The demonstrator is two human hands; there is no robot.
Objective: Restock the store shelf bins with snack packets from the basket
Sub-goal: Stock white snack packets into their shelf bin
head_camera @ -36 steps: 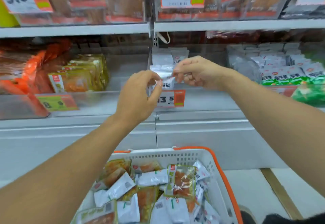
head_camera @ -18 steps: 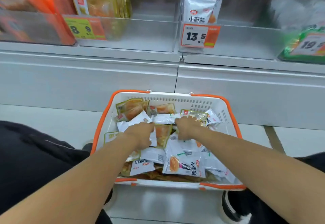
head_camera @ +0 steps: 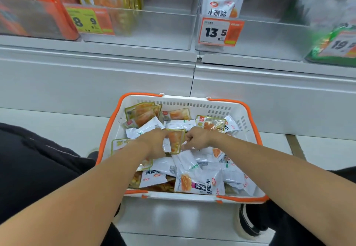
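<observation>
I am looking at a shop aisle: across the top of the frame run clear shelf bins [head_camera: 138, 27] stocked with snack packets, each fronted by an orange price tag [head_camera: 219, 31] reading 13.5, 8.9 or the like. At lower centre a white, orange-rimmed shopping basket [head_camera: 248, 110] sits on the pale floor.

basket [head_camera: 215, 108]: white perforated plastic | snack packets [head_camera: 200, 185]: glossy film | bins [head_camera: 154, 31]: clear plastic
</observation>
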